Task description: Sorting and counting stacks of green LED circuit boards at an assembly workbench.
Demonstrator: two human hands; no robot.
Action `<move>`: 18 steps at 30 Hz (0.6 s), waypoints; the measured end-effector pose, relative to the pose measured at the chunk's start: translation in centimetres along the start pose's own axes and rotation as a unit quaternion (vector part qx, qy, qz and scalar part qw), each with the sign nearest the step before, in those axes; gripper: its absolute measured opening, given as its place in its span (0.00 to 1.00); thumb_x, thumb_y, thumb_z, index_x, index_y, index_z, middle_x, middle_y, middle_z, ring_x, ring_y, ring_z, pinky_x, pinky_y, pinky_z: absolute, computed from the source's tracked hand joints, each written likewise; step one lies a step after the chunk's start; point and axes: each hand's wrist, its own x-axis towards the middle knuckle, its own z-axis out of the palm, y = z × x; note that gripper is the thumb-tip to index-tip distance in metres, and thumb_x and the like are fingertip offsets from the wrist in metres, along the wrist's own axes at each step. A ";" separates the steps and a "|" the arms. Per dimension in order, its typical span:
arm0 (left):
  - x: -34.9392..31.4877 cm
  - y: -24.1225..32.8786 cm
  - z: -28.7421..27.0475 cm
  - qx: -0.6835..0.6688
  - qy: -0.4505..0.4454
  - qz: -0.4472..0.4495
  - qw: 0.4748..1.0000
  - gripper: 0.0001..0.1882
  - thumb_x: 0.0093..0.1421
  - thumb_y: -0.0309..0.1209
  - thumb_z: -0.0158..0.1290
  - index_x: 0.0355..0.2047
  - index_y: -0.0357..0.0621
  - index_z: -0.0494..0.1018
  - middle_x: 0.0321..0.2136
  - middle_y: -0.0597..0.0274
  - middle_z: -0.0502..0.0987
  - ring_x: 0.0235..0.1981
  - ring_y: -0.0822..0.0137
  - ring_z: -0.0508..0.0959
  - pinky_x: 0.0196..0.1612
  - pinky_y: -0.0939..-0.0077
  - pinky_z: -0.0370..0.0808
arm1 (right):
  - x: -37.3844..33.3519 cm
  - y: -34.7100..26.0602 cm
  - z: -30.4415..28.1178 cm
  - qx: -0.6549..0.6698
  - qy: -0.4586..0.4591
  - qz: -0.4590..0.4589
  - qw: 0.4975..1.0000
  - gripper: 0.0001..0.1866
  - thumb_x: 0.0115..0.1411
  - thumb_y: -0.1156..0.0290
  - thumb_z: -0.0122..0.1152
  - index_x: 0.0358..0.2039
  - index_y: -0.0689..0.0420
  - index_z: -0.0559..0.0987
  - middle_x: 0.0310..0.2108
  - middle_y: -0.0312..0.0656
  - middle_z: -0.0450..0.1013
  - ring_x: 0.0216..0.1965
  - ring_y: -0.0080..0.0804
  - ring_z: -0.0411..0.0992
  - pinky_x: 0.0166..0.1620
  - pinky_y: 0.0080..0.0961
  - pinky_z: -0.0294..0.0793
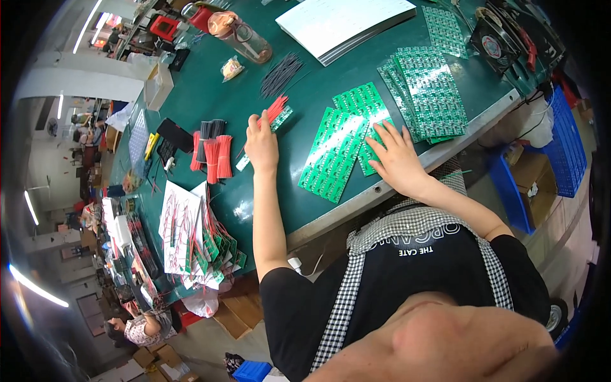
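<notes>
My left hand (261, 145) is over the table with its fingers bent and close together on a bunch of short red wires (278, 108). Under the same hand runs a narrow green-and-white circuit board strip (282, 120), its middle hidden by the hand. My right hand (398, 159) lies with fingers spread on a green circuit board panel (367, 160). Beside it, overlapping green panels (328, 156) lie at a slant, one catching glare. Farther right rests a stack of circuit board panels (433, 92).
Bundled red and black wires (212, 151) lie left of my left hand, loose black wires (280, 75) beyond it. Wired boards on white sheets (188, 229) sit at the table's left. A bottle (245, 41), white paper stack (344, 25) and black fan (495, 44) stand far back.
</notes>
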 end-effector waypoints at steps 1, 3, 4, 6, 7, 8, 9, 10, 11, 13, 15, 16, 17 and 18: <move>-0.3 0.5 -0.4 -0.019 -0.013 -0.013 1.000 0.24 0.44 0.22 0.53 0.45 0.46 0.67 0.42 0.59 0.67 0.39 0.58 0.72 0.34 0.67 0.75 | 0.2 -0.2 0.1 0.002 -0.002 -0.003 1.000 0.24 0.54 0.62 0.55 0.50 0.59 0.67 0.56 0.50 0.55 0.60 0.47 0.48 0.58 0.52 0.47; -1.1 2.0 -1.5 -0.083 -0.063 -0.069 0.992 0.18 0.46 0.25 0.53 0.40 0.46 0.68 0.40 0.56 0.69 0.38 0.56 0.73 0.36 0.61 0.73 | 0.8 -0.7 -0.2 -0.005 -0.007 -0.018 1.000 0.25 0.54 0.60 0.54 0.50 0.60 0.67 0.56 0.50 0.55 0.60 0.46 0.48 0.59 0.51 0.46; -2.1 2.0 -0.7 -0.170 -0.047 -0.082 0.981 0.15 0.49 0.31 0.53 0.38 0.43 0.71 0.34 0.54 0.72 0.35 0.54 0.75 0.36 0.61 0.71 | 1.0 -1.0 -0.3 -0.004 -0.010 -0.022 1.000 0.25 0.54 0.60 0.54 0.50 0.60 0.67 0.56 0.50 0.55 0.60 0.46 0.48 0.59 0.51 0.46; -2.2 4.0 -1.9 -0.300 -0.178 -0.155 0.924 0.14 0.50 0.36 0.55 0.35 0.41 0.73 0.29 0.52 0.75 0.33 0.53 0.75 0.36 0.63 0.70 | 1.5 -1.1 -0.2 -0.007 -0.019 -0.017 1.000 0.26 0.54 0.60 0.54 0.51 0.60 0.66 0.56 0.50 0.55 0.60 0.46 0.48 0.59 0.51 0.46; -2.3 4.7 -2.2 -0.315 -0.208 -0.161 0.912 0.16 0.50 0.39 0.55 0.34 0.40 0.73 0.28 0.52 0.75 0.33 0.53 0.76 0.35 0.64 0.70 | 1.7 -1.0 0.1 -0.005 -0.019 -0.017 1.000 0.26 0.54 0.60 0.54 0.51 0.60 0.66 0.56 0.50 0.55 0.60 0.46 0.48 0.59 0.51 0.46; -2.6 5.1 -2.7 -0.332 -0.239 -0.167 0.897 0.17 0.50 0.41 0.56 0.33 0.40 0.74 0.27 0.52 0.76 0.32 0.54 0.76 0.35 0.66 0.70 | 2.1 -1.3 0.3 -0.002 -0.017 -0.016 1.000 0.27 0.54 0.59 0.55 0.51 0.60 0.66 0.56 0.50 0.55 0.60 0.47 0.48 0.59 0.51 0.46; -3.0 5.4 -3.2 -0.316 -0.203 -0.159 0.913 0.17 0.49 0.40 0.57 0.33 0.39 0.73 0.27 0.51 0.75 0.31 0.54 0.76 0.34 0.66 0.70 | 2.5 -1.4 0.4 0.002 -0.016 -0.014 1.000 0.27 0.54 0.58 0.55 0.51 0.60 0.66 0.56 0.50 0.55 0.60 0.47 0.48 0.59 0.51 0.47; -3.3 5.2 -2.9 -0.316 -0.205 -0.159 0.913 0.17 0.49 0.40 0.57 0.33 0.39 0.73 0.27 0.51 0.75 0.31 0.54 0.76 0.34 0.66 0.70 | 2.9 -1.4 0.6 0.003 -0.017 -0.014 1.000 0.27 0.54 0.58 0.55 0.51 0.60 0.66 0.56 0.50 0.55 0.60 0.47 0.48 0.59 0.51 0.47; -3.8 4.4 -2.3 -0.322 -0.194 -0.175 0.910 0.16 0.49 0.38 0.58 0.32 0.38 0.73 0.25 0.52 0.75 0.29 0.56 0.75 0.33 0.67 0.70 | 3.6 -1.5 0.8 0.000 -0.019 -0.020 1.000 0.28 0.54 0.57 0.55 0.51 0.60 0.65 0.56 0.51 0.54 0.60 0.48 0.48 0.58 0.51 0.48; -4.6 2.4 -1.0 -0.369 -0.203 -0.213 0.882 0.13 0.48 0.33 0.58 0.30 0.36 0.72 0.20 0.56 0.73 0.21 0.64 0.73 0.27 0.72 0.68 | 4.4 -1.5 1.5 -0.010 -0.025 -0.039 0.999 0.31 0.54 0.55 0.55 0.54 0.58 0.63 0.58 0.50 0.52 0.61 0.48 0.47 0.57 0.55 0.50; -5.3 1.6 -0.9 -0.420 -0.194 -0.220 0.859 0.12 0.49 0.32 0.58 0.29 0.34 0.72 0.19 0.59 0.73 0.20 0.68 0.71 0.26 0.75 0.67 | 4.3 -1.6 1.6 -0.022 -0.028 -0.034 0.999 0.31 0.54 0.55 0.55 0.55 0.56 0.63 0.58 0.49 0.52 0.61 0.48 0.47 0.56 0.56 0.50; -5.6 1.2 -0.8 -0.472 -0.183 -0.225 0.832 0.11 0.50 0.30 0.57 0.28 0.33 0.71 0.18 0.62 0.72 0.19 0.72 0.70 0.24 0.78 0.65 | 4.2 -1.5 1.6 -0.037 -0.031 -0.029 0.998 0.31 0.54 0.55 0.55 0.55 0.55 0.62 0.59 0.48 0.51 0.61 0.47 0.47 0.56 0.58 0.49; -5.5 1.2 -1.2 -0.529 -0.205 -0.263 0.780 0.09 0.53 0.28 0.55 0.27 0.33 0.70 0.17 0.66 0.71 0.17 0.77 0.68 0.19 0.83 0.62 | 3.9 -1.2 1.7 -0.036 -0.032 -0.029 0.998 0.31 0.54 0.55 0.55 0.55 0.55 0.62 0.59 0.48 0.51 0.61 0.47 0.47 0.56 0.58 0.49; -5.4 1.3 -1.6 -0.529 -0.206 -0.263 0.780 0.09 0.53 0.28 0.55 0.27 0.33 0.70 0.17 0.66 0.71 0.17 0.77 0.68 0.19 0.83 0.62 | 3.5 -0.9 1.7 -0.048 -0.015 -0.014 0.999 0.30 0.54 0.54 0.54 0.55 0.54 0.63 0.59 0.48 0.52 0.60 0.48 0.48 0.54 0.60 0.51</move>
